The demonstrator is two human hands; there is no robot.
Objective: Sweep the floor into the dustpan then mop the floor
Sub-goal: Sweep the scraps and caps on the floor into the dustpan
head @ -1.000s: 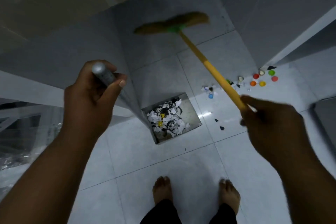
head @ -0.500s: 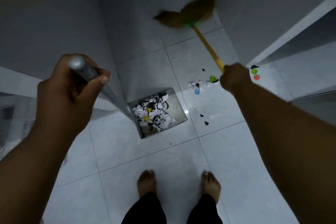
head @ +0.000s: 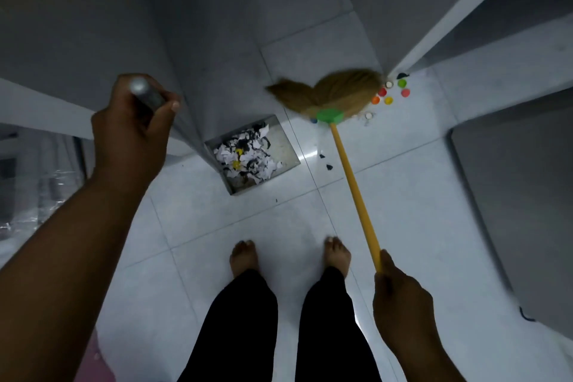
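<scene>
Holding the broom (head: 336, 91) with its straw head down at the floor (head: 217, 226), just left of a little bunch of coloured bottle caps (head: 387, 100). The head is looking blurry, so we can't tell whether the bristles are actually touching the caps. We're wrapping our right hand (head: 400, 298) around the near end of the yellow stick (head: 353, 186), fingers curled tight on it.

The dustpan (head: 283, 146) is sitting flat on the tiles just left of the broom head, and it's holding a pile of torn white and black paper scraps (head: 245, 155) with a couple of yellow bits mixed in. We're gripping its long silver handle (head: 145, 96) in our left hand (head: 130, 130), thumb lying along the side.

A few black scraps (head: 328, 167) are lying between the dustpan and the stick. A white cap (head: 368, 115) and a blue one (head: 313, 120) are poking out right by the green block (head: 330, 115) of the broom. Our bare feet (head: 245, 257) are standing close behind all that, in black trousers.
</scene>
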